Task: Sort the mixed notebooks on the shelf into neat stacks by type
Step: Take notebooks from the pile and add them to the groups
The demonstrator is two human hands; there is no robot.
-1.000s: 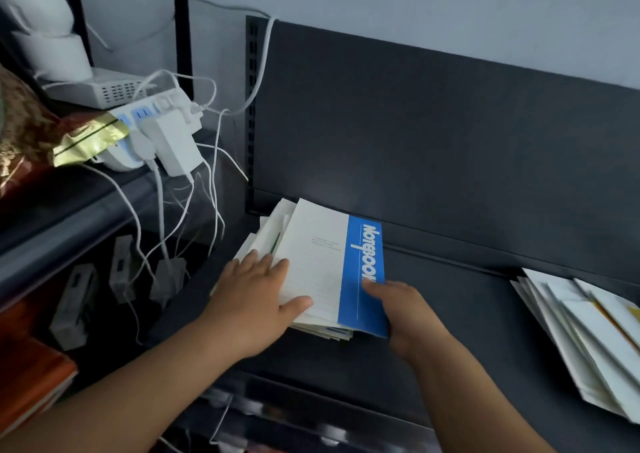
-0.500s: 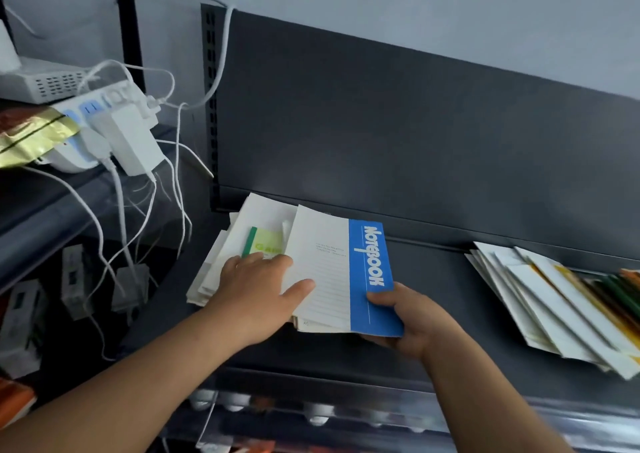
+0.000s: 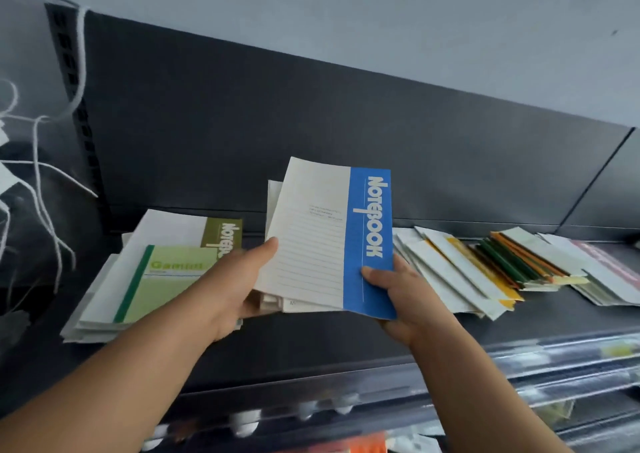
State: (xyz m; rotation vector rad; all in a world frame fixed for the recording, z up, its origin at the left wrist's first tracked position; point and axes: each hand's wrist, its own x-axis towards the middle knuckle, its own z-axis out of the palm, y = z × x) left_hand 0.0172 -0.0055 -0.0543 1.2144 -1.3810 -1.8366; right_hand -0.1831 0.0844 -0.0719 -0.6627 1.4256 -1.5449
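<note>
A bundle of notebooks topped by a white one with a blue "Notebook" spine (image 3: pixel 329 238) is held above the dark shelf (image 3: pixel 311 342). My left hand (image 3: pixel 239 279) grips its left edge and my right hand (image 3: pixel 398 293) grips its lower right corner. On the shelf to the left lies a stack with a light green notebook (image 3: pixel 156 279) on top and an olive-spined notebook (image 3: pixel 221 238) under it. To the right, several notebooks with yellow, green and orange spines (image 3: pixel 485 265) lie fanned out.
White cables (image 3: pixel 38 175) hang at the far left beside the slotted shelf upright (image 3: pixel 72 82). The shelf's dark back panel (image 3: pixel 311 123) rises behind the notebooks. A clear plastic price rail (image 3: pixel 554 359) runs along the shelf's front edge, with lower shelves beneath.
Both hands have lifted the blue-spined bundle off the left stack and carried it to the right. The green and olive notebooks underneath are now uncovered. The view has turned right.
</note>
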